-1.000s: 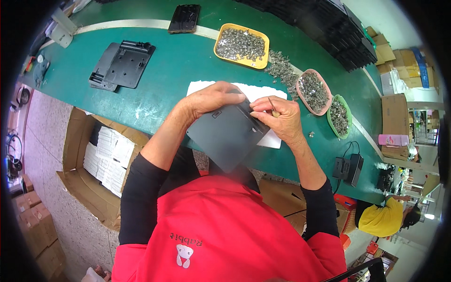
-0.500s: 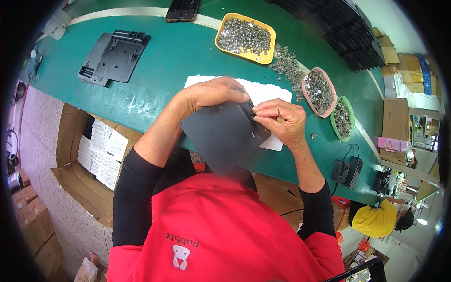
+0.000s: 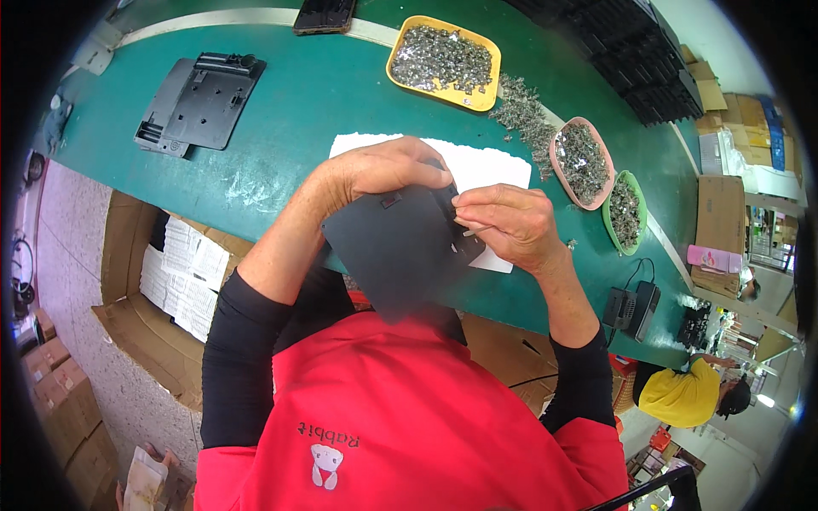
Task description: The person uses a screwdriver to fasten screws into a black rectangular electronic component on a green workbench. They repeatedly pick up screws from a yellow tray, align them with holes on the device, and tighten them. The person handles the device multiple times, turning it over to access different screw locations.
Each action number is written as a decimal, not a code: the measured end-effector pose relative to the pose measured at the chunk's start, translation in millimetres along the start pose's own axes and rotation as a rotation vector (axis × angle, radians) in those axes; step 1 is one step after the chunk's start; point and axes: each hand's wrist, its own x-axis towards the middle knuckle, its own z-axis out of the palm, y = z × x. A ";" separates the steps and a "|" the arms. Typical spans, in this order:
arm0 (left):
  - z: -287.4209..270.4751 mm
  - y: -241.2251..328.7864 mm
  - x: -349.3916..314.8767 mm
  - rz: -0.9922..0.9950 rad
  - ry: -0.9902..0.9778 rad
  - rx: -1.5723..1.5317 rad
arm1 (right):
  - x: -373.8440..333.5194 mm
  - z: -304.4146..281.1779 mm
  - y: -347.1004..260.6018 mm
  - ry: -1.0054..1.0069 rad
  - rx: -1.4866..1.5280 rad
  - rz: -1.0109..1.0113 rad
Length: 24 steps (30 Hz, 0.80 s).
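My left hand (image 3: 396, 170) is closed on the upper edge of a flat black plastic panel (image 3: 388, 251), its thumb lying along the top. The panel is tilted above a white sheet (image 3: 490, 169) on the green table, and small slots show near its right side. At that right edge is my right hand (image 3: 515, 223), its fingers pinched around a thin pale stick-like tool (image 3: 479, 231). The tool's working end is hidden by the fingers and the panel, so I cannot tell whether it touches.
Small metal parts fill a yellow tray (image 3: 484, 100), a pink tray (image 3: 610, 175) and a green tray (image 3: 641, 223). More lie in a loose pile (image 3: 521, 111). Black plastic housings (image 3: 200, 102) rest at left. Black adapters (image 3: 635, 311) sit at right. An open carton (image 3: 128, 255) stands below left.
My right hand has turned at the panel's edge, and the tool in it now lies at a lower angle. My left hand still holds the panel, which has shifted slightly left.
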 end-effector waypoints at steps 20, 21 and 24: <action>1.0 -5.6 2.5 0.029 0.043 -0.010 | 3.6 -4.7 -8.5 -0.041 0.144 0.138; 1.2 -6.0 2.9 0.034 0.043 -0.013 | 2.7 -3.9 -8.8 -0.022 0.185 0.173; 2.1 -2.5 -0.1 0.028 0.048 -0.019 | 1.8 -8.0 -8.2 -0.037 0.149 0.185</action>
